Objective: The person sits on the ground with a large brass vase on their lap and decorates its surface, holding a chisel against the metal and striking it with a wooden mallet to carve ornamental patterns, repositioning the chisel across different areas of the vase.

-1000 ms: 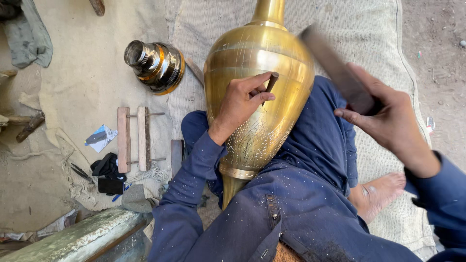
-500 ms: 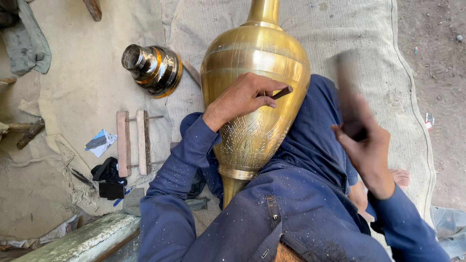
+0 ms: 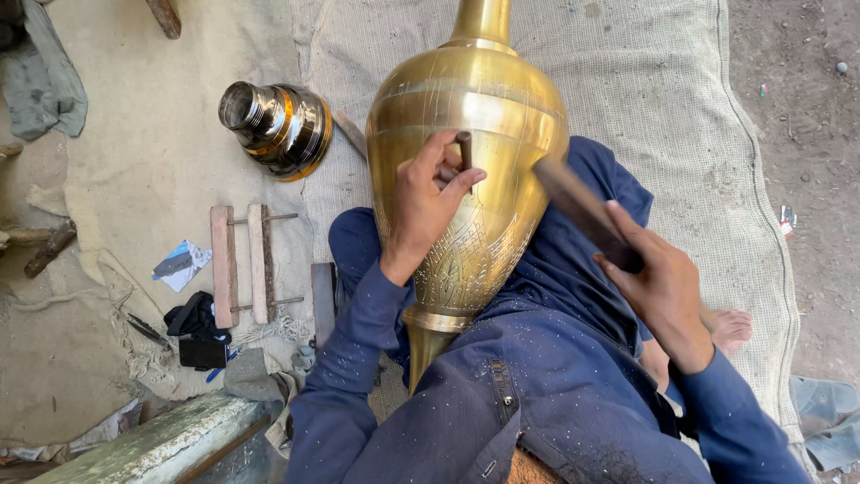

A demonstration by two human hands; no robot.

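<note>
A large golden brass vase [image 3: 470, 116] lies across my lap, its neck pointing away from me and fine engraving on its lower body. My left hand [image 3: 428, 199] rests on the vase and pinches a short dark chisel [image 3: 465, 149] upright against the metal. My right hand [image 3: 658, 282] grips a dark flat wooden mallet [image 3: 578, 208], whose head is close to the chisel's top at the right side of the vase. I wear dark blue clothes speckled with metal dust.
A dark shiny metal vessel part [image 3: 278, 125] lies on the sackcloth [image 3: 663, 108] at upper left. Two wooden slats joined by rods [image 3: 242, 264], a black cloth, small tools [image 3: 197, 336] and a stone slab [image 3: 152, 444] are on the left. My bare foot [image 3: 730, 327] shows at right.
My right hand has swung the mallet from a raised spot at the right down and left toward the chisel. My left hand has shifted slightly on the vase and stood the chisel upright.
</note>
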